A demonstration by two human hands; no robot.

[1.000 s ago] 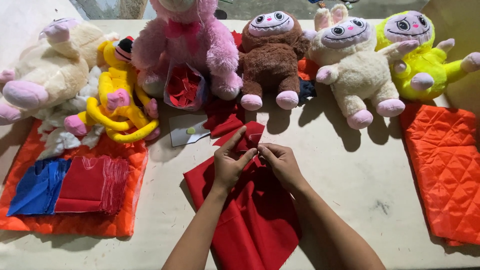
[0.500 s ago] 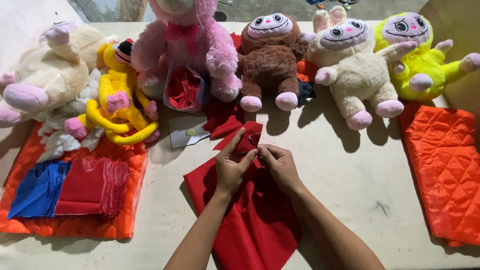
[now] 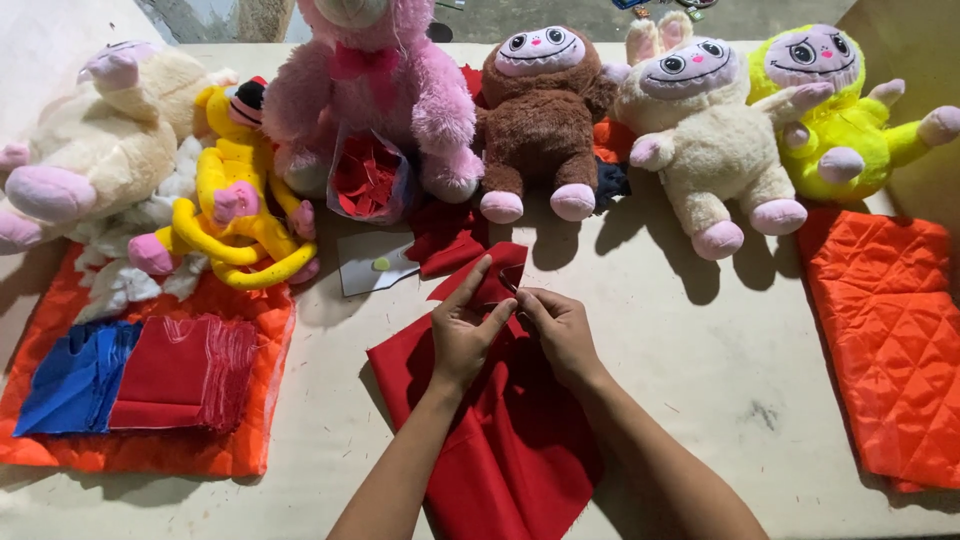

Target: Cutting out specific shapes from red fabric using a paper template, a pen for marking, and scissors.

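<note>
A long piece of red fabric [image 3: 510, 450] lies on the pale table [image 3: 690, 340] in front of me. My left hand [image 3: 463, 328] and my right hand [image 3: 556, 328] meet at its far end, both pinching a small folded red piece [image 3: 492, 270]. The left forefinger points away from me along the fold. What the fingertips hold between them is too small to make out.
Plush toys line the table's far side: cream [image 3: 90, 150], yellow [image 3: 235, 200], pink [image 3: 370, 90], brown [image 3: 540, 110], cream-white [image 3: 700, 130], yellow-green [image 3: 850, 110]. An orange quilted mat [image 3: 190, 450] at left carries stacked red [image 3: 175, 375] and blue [image 3: 75, 375] fabric pieces. Orange quilted fabric [image 3: 885, 340] lies at right.
Both hands stay at the fold of the red fabric with only slight finger movement. The camera view has shifted a little.
</note>
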